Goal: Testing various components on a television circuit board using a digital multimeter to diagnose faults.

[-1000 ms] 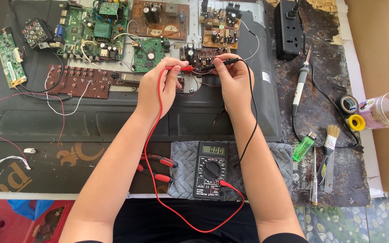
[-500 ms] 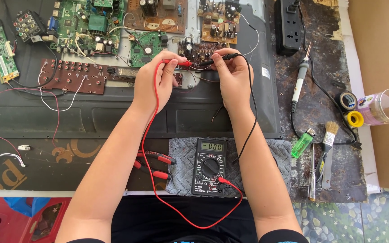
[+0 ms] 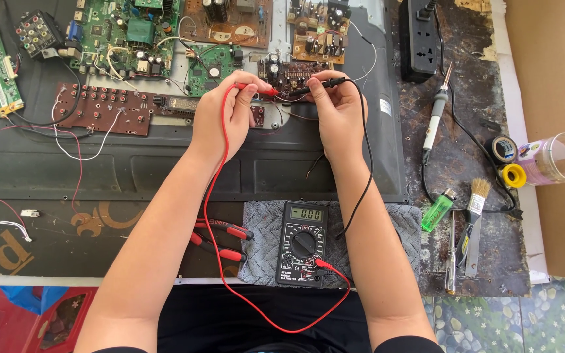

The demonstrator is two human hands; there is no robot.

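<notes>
The red probe (image 3: 254, 89) is pinched in the left hand (image 3: 220, 117), the black probe (image 3: 325, 84) in the right hand (image 3: 336, 114), so both tips are pressed onto the small board (image 3: 292, 70). The meter (image 3: 303, 243) is laid near on a cloth (image 3: 263, 235) for reading.

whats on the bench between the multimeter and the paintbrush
In the head view, between the multimeter and the paintbrush lie the grey cloth under the meter, crossed by the right forearm, and a green lighter.
</notes>
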